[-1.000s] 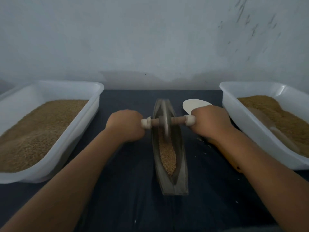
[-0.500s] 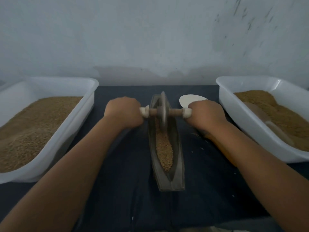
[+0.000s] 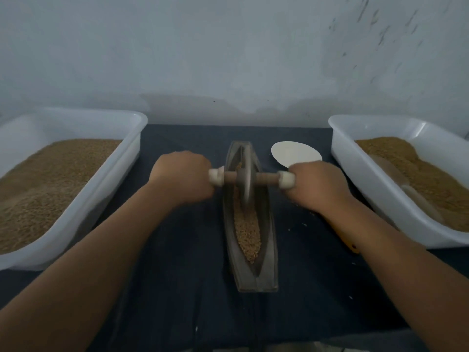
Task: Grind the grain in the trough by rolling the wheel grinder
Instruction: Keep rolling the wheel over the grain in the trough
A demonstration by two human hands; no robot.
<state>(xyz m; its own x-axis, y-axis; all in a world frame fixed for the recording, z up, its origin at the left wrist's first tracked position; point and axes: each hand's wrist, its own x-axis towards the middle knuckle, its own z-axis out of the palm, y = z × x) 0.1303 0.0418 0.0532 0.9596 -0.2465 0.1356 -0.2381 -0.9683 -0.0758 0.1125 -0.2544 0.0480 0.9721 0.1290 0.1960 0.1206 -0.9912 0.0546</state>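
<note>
Gripping the wheel grinder (image 3: 245, 185) axle crosswise, left hand (image 3: 182, 179) and right hand (image 3: 317, 184); trough (image 3: 267, 250) lengthwise front-to-back

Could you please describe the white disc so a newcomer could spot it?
On the dark table, a narrow trough sits between the left tub and right tub, both holding grain. The white disc lies flat right of the trough's far end, just beyond the right hand. Unlike them, it is flat, thin and bare.

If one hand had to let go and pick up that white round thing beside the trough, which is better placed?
Right. The white round thing lies right of the trough, just beyond the right hand. The left hand would have to cross the wheel grinder, whose axle both hold.
</note>
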